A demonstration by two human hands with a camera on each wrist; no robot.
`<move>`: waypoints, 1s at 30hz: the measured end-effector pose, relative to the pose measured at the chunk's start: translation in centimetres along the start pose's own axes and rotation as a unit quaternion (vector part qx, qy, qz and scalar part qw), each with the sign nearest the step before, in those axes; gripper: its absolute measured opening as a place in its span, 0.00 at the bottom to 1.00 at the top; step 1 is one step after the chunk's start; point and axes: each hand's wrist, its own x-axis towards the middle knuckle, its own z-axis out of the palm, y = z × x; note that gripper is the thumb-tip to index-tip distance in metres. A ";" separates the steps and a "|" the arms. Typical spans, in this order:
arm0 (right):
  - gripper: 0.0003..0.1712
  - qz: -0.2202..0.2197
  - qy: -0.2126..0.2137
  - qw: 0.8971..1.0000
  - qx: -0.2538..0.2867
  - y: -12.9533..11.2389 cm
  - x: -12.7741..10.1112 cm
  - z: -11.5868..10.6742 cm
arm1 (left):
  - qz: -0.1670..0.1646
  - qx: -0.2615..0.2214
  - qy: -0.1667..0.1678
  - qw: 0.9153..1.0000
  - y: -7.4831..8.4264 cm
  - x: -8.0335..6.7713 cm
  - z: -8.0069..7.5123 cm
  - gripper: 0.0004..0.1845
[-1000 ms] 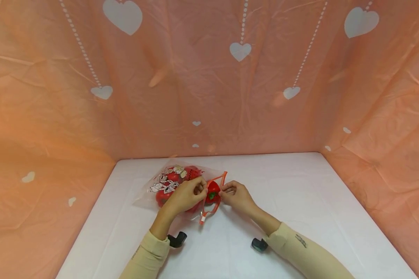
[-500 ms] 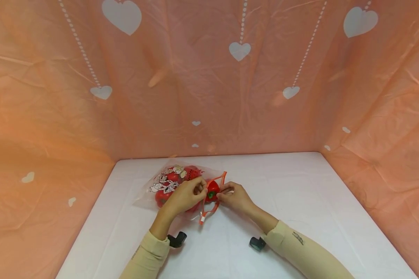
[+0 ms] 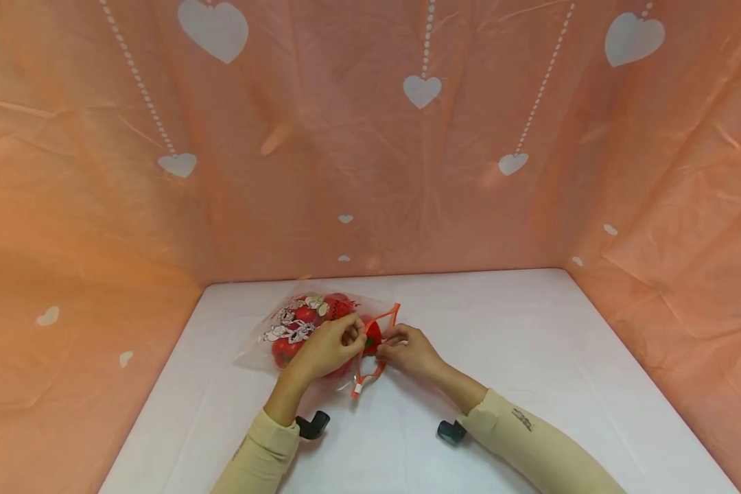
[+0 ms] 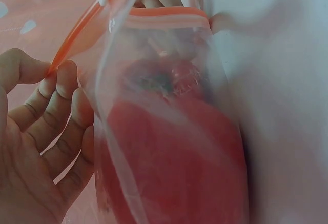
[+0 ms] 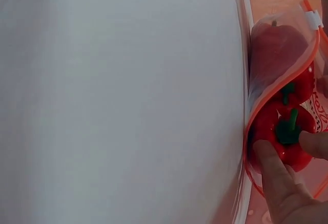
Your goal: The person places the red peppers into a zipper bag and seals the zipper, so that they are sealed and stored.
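A clear zip bag (image 3: 254, 348) with cartoon prints and an orange zip edge lies on its side, holding several red bell peppers (image 3: 286, 350). My left hand (image 3: 328, 348) pinches the upper orange edge between thumb and fingertips, so the mouth gapes to the right. In that mouth sits one red bell pepper (image 5: 265, 120), green stem facing out. My right hand (image 3: 415, 353) has thumb and fingers on either side of its stem end, fingertips inside the opening. A white slider (image 5: 313, 20) sits at one end of the zip.
The bag lies on a white table (image 3: 506, 343) toward its far left. Orange sheeting (image 3: 383, 171) with white hearts rises behind and at both sides. A black wrist camera (image 3: 313, 425) hangs by the left sleeve and another black device (image 3: 451, 433) by the right.
My right hand has moved left with the red bell pepper, which has slid further into the bag's mouth. The left hand keeps its pinch on the edge.
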 end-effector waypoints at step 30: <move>0.19 -0.018 -0.043 0.999 -0.002 0.2 -0.4 -0.5 | 0.001 0.015 -0.009 1.000 0.3 -0.2 -0.2 0.04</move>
